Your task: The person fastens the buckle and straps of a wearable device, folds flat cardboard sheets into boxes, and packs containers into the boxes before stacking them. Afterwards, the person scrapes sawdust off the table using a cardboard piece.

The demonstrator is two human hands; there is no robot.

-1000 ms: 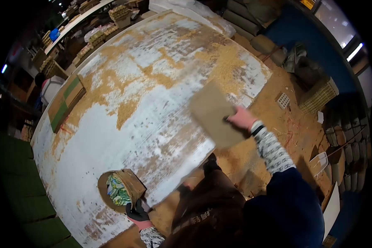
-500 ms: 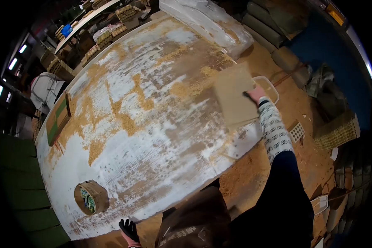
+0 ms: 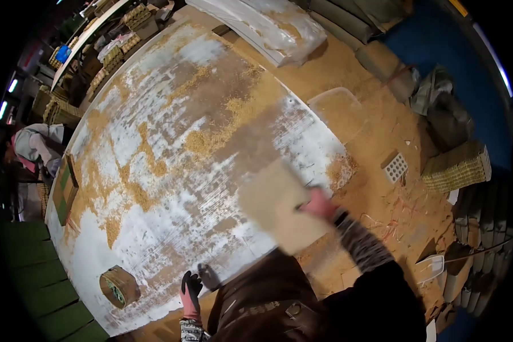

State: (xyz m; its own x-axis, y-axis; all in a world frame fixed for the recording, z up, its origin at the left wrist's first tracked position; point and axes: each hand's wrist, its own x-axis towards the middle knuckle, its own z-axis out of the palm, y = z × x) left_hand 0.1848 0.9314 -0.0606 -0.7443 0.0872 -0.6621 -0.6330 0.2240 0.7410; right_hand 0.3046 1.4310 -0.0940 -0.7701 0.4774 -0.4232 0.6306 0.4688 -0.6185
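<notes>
My right hand [image 3: 319, 204], in a pink and black glove, grips the edge of a flat tan cardboard sheet [image 3: 273, 208]. The sheet is slightly blurred and lies over the near right edge of a large white table [image 3: 165, 245]. My left hand [image 3: 191, 292], gloved alike, hangs over the table's near edge with its fingers apart and nothing in it. Yellow grain-like bits [image 3: 202, 142] are spread in patches over the worn tabletop. Left of my left hand stands a round cardboard tub [image 3: 130, 289] with something green inside.
A green and brown box [image 3: 67, 191] rests on the table's left edge, near another person [image 3: 37, 145]. A plastic-wrapped white slab [image 3: 268, 28] lies beyond the table. Stacked trays [image 3: 459, 171], a small holed tray [image 3: 395, 167] and full sacks [image 3: 385, 65] are on the right.
My right hand has drawn the cardboard sheet toward me and leftward, uncovering the table's right corner. My left hand has risen further over the near edge. The camera view has shifted.
</notes>
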